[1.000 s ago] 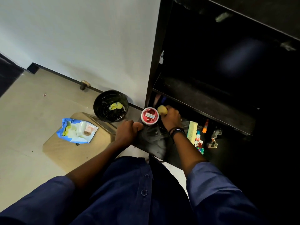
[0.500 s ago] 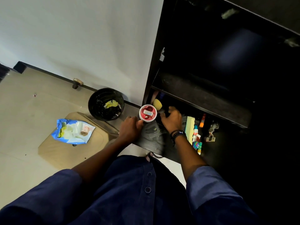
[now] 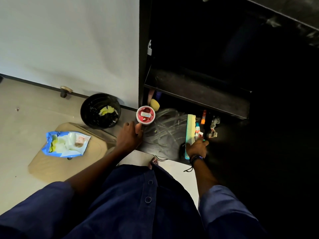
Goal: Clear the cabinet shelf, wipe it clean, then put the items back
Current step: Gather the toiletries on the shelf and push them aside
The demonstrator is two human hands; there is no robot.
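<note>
**Lower cabinet shelf: hands at both front corners**

Left hand (image 3: 129,136) sits at the shelf's (image 3: 160,149) front-left edge, fingers curled, thumb touching the base of the red-lidded round tub (image 3: 145,115). Yellow sponge (image 3: 154,104) lies just behind the tub. Right hand (image 3: 196,148) rests at the front edge, fingers curled over the lower end of the green comb (image 3: 190,130); grip not resolvable. Small tubes (image 3: 198,130) crowd the comb's right side. Mid-shelf is bare and smeared. Black bin (image 3: 100,110) stands on the floor, left of the cabinet.
</note>
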